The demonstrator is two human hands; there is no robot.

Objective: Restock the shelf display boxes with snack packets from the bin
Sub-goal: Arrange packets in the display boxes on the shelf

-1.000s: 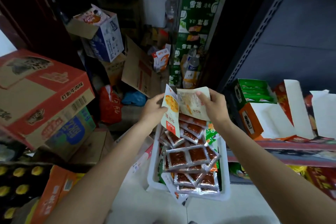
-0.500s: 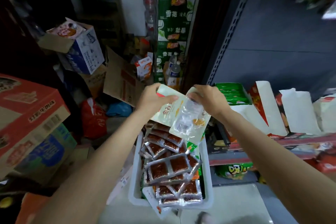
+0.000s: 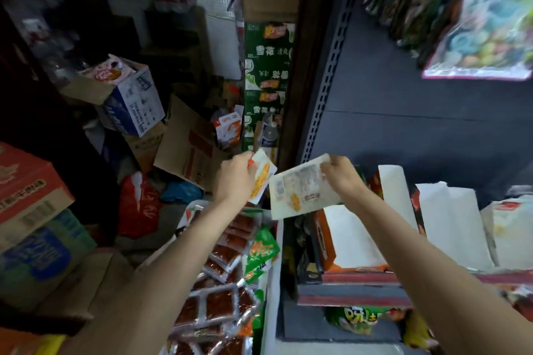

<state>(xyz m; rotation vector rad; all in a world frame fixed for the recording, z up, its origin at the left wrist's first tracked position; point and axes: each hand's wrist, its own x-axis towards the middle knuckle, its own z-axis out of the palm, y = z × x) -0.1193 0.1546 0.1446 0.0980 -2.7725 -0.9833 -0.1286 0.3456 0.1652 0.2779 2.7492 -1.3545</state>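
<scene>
Snack packets: one in each hand, above the bin [image 3: 272, 282].
Left hand [image 3: 235, 176]: grips small orange packet [image 3: 261, 179].
Right hand [image 3: 341, 177]: pinches big white packet [image 3: 301, 192].

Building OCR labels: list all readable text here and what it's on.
"雪花": green stacked cartons.
Partly legible, "牛肉味": red carton at left.
Large white characters, blurred: green packet in the bin.
Unreadable, blurred: packets in left hand and right hand, orange display box.

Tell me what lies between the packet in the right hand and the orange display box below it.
Nothing solid: in the head view the packet held by the right hand hangs just above the orange display box, whose white inner flap shows under the packet's lower edge.
</scene>
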